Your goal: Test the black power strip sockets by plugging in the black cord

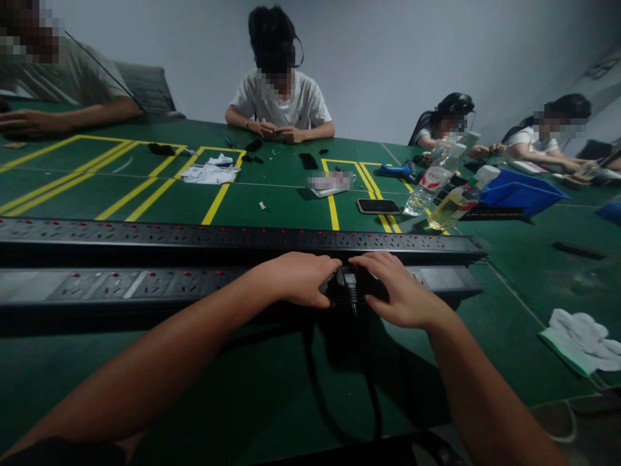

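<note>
Two long black power strips with rows of sockets lie side by side across my front. My left hand and my right hand are curled over the nearer power strip, fingers at its far side and thumbs at its near side. Between them is a cable plug with a ribbed neck, at a dark part of the strip whose details are hard to make out. A black cable loops down over the near table. The farther power strip, with small red marks along it, lies just beyond my fingertips.
On the green table are a phone, two bottles, a blue bin and white papers. White gloves lie at the right. Several people sit around the far side.
</note>
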{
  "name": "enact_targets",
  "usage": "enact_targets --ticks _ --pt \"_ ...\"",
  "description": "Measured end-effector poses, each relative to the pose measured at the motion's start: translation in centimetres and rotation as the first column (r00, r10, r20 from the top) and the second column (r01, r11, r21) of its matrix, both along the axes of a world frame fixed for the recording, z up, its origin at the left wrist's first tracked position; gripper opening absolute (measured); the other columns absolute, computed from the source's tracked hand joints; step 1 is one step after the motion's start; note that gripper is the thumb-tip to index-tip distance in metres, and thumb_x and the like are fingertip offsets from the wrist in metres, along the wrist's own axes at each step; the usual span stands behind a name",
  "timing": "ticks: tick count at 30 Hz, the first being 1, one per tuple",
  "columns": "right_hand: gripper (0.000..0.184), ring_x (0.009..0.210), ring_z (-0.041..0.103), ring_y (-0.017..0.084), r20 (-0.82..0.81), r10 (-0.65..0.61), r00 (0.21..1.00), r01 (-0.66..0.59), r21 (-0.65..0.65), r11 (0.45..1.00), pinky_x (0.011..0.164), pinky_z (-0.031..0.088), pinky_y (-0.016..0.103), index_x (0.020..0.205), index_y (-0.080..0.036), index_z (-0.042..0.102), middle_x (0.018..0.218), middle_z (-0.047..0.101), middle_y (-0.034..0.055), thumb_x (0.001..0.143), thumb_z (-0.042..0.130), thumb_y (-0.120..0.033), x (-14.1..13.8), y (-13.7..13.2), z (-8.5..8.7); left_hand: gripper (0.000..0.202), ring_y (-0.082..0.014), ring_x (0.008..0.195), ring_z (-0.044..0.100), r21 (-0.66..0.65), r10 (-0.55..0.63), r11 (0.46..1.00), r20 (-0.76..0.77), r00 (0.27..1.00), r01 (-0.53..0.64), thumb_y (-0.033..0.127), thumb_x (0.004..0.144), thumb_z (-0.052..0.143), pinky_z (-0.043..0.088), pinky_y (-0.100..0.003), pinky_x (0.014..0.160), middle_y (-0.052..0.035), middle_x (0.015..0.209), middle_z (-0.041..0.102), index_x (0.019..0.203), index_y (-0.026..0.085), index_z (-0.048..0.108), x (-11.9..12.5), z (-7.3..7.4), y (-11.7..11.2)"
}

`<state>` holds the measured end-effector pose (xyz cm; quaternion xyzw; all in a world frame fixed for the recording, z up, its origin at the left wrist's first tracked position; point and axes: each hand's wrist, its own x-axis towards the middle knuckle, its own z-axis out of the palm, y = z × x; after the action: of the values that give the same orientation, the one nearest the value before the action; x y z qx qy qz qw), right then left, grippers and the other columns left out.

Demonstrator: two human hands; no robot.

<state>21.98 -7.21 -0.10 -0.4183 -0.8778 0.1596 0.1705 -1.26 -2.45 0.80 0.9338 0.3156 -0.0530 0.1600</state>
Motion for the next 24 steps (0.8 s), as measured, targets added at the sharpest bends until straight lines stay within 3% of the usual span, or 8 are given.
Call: enact_targets --ticks 3,6,10,17,24 --pt "0.069 0.114 0.048 0.032 0.262 -0.101 0.96 0.08 0.09 0.993 0.093 0.035 0.045 0.136 -0.017 0.045 0.127 0.056 0.0152 0.072 0.066 -0.031 -0.8 0.2 -0.9 0.063 -0.0273 0.101 0.062 -0.007 0.006 1.0 -0.01 1.0 -0.006 0.052 0.074 0.061 0.048 -0.036 0.083 -0.0091 0.12 0.062 0.128 0.022 0.046 0.1 -0.1 0.1" --pt "0.066 0.104 0.053 0.031 0.366 -0.175 0.914 0.123 0.161 0.979 0.084 0.036 0.041 0.13 -0.016 0.051 0.116 0.062 0.014 0.07 0.069 -0.037 -1.8 0.5 -1.7 0.061 -0.0274 0.099 0.062 -0.018 0.009 1.0 -0.025 1.0 -0.009 0.052 0.074 0.061 0.048 -0.037 0.082 -0.0089 0.118 0.063 0.126 0.023 0.047 0.1 -0.1 0.1" --pt "0.062 0.1 0.057 0.029 0.386 -0.143 0.911 0.079 0.179 0.981 0.081 0.036 0.039 0.123 -0.016 0.056 0.109 0.065 0.0121 0.069 0.071 -0.043 -1.4 1.0 -1.7 0.063 -0.0273 0.101 0.062 -0.029 0.021 0.999 -0.029 0.999 -0.022 0.051 0.075 0.062 0.046 -0.036 0.085 -0.0088 0.118 0.062 0.129 0.024 0.046 0.1 0.0 -0.1" --pt "0.07 0.11 0.057 0.032 0.381 -0.13 0.915 0.073 0.162 0.984 0.09 0.038 0.043 0.123 -0.017 0.055 0.118 0.064 0.0128 0.067 0.073 -0.054 3.1 1.8 -0.6 0.089 -0.0289 0.114 0.057 -0.014 0.036 0.999 -0.033 0.999 -0.037 0.053 0.074 0.065 0.042 -0.036 0.092 -0.0104 0.136 0.053 0.148 0.025 0.023 -0.1 0.4 -0.4" --pt "0.067 0.104 0.059 0.031 0.368 -0.122 0.922 0.101 0.076 0.992 0.087 0.042 0.041 0.12 -0.02 0.058 0.113 0.066 0.0116 0.064 0.077 -0.051 4.3 2.3 -0.9 0.087 -0.0304 0.112 0.058 0.02 0.021 1.0 -0.037 0.999 -0.02 0.054 0.075 0.064 0.043 -0.038 0.091 -0.0113 0.137 0.053 0.148 0.024 0.025 0.2 -0.2 -0.2"
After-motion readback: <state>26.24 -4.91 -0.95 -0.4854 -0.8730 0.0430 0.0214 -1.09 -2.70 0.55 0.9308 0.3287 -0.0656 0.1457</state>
